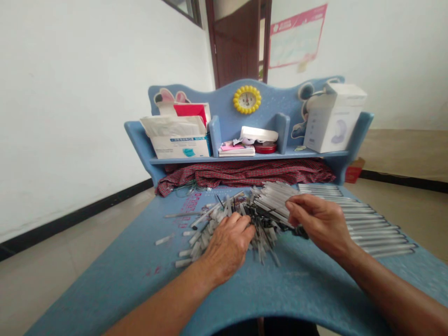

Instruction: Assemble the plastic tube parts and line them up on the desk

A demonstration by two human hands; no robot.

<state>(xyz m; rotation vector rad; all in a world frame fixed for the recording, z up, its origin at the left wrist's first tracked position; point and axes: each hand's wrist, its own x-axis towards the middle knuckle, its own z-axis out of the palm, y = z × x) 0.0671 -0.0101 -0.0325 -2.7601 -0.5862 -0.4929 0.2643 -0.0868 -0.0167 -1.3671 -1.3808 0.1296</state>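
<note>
My left hand (231, 242) rests on a loose pile of short whitish tubes (201, 238), its fingers bent down into the pile; whatever they touch is hidden. My right hand (317, 219) is closed in a pinch beside a bundle of clear thin sticks (275, 198), and what lies between the fingertips is too small to make out. Dark thin pieces (261, 221) lie mixed between the two hands. To the right of my right hand, long clear tubes with dark ends (378, 228) lie side by side in a row.
The blue desk (140, 275) has a back shelf holding a mask box (182, 145), a red tin (265, 148) and a white box (332, 121). A yellow-rimmed clock (247, 100) is on the backboard. Checked cloth (245, 172) lies under the shelf.
</note>
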